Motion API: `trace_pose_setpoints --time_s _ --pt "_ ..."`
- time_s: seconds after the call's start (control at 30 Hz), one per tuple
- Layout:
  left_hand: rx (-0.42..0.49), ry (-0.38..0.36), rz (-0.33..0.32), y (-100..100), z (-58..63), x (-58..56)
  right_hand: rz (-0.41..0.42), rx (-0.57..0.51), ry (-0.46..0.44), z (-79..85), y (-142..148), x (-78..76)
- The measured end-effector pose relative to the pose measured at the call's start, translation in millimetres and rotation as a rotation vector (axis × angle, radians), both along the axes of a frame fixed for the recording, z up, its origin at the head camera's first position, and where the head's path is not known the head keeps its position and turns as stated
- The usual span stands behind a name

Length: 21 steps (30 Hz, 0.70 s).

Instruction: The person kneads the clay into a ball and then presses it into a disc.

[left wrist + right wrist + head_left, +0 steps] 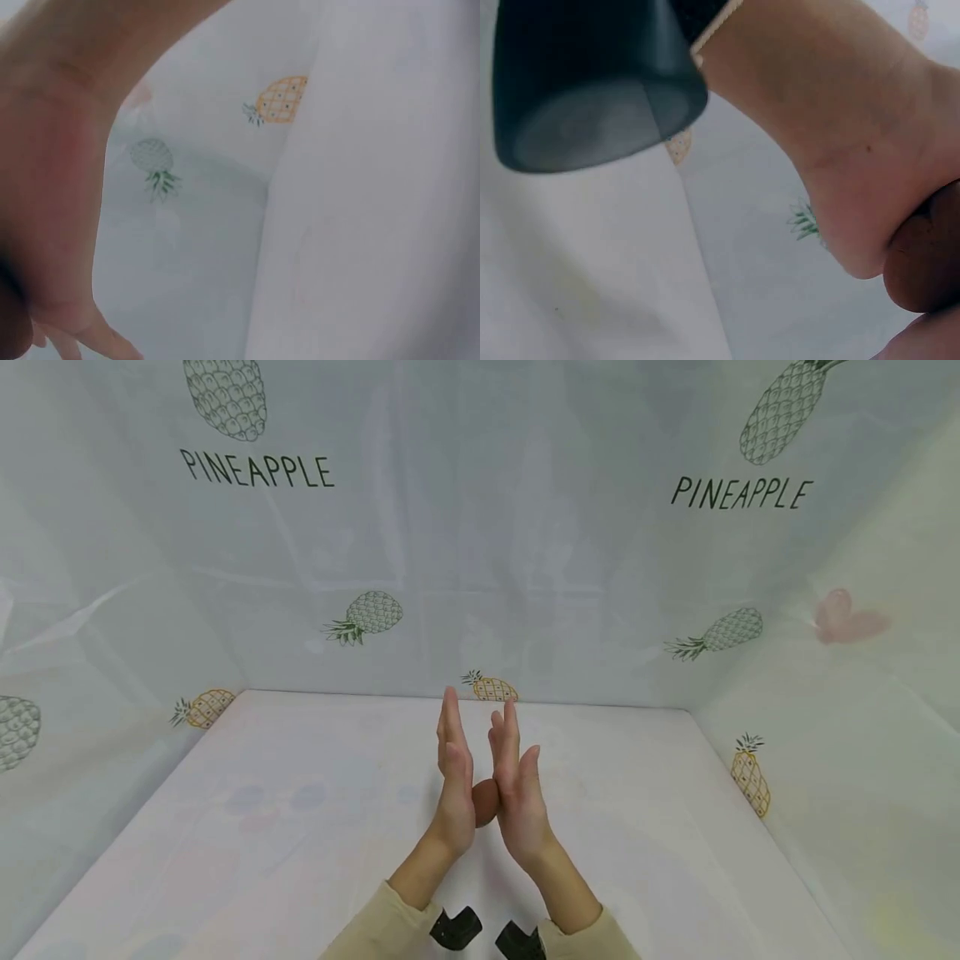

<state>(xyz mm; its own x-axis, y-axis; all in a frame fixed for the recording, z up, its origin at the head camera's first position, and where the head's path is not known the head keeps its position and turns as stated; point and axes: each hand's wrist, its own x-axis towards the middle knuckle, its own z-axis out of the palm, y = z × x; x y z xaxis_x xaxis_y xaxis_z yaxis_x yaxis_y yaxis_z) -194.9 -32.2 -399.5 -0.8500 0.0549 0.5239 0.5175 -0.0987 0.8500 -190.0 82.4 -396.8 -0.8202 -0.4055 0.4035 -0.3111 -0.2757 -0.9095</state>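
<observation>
A rounded brown lump of what looks like modelling clay [486,802] is pressed between two upright palms above the white table. My left hand [454,785] presses it from the left, fingers straight and pointing away from me. On the other side, my right hand [519,793] lies flat against it, its fingers also extended. The fingertips of the two hands stand apart. A crease shows in the brown clay [926,259] in the right wrist view, while in the left wrist view only a dark edge of the clay [13,326] appears beside the palm.
The white table [300,843] spreads around both hands. Pale sheeting [525,543] printed with pineapples hangs behind and along both sides. A black wrist-worn device [456,928] sits by the left sleeve, and another black device [520,941] by the right.
</observation>
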Motion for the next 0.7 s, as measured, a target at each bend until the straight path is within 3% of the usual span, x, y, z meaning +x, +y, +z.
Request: trace_pose_setpoints --time_s 0.33,0.53,0.7 --pt "0.083 -0.014 0.057 -11.7 -3.1 -14.4 0.043 -0.007 0.01 5.4 -3.1 7.0" --pt "-0.008 -0.065 0.092 -7.1 -8.3 -12.2 -0.004 0.011 0.067 9.1 -2.2 8.5" --pt "-0.065 -0.073 0.031 2.8 -13.2 -4.1 -0.046 0.0 0.085 14.0 3.4 7.9"
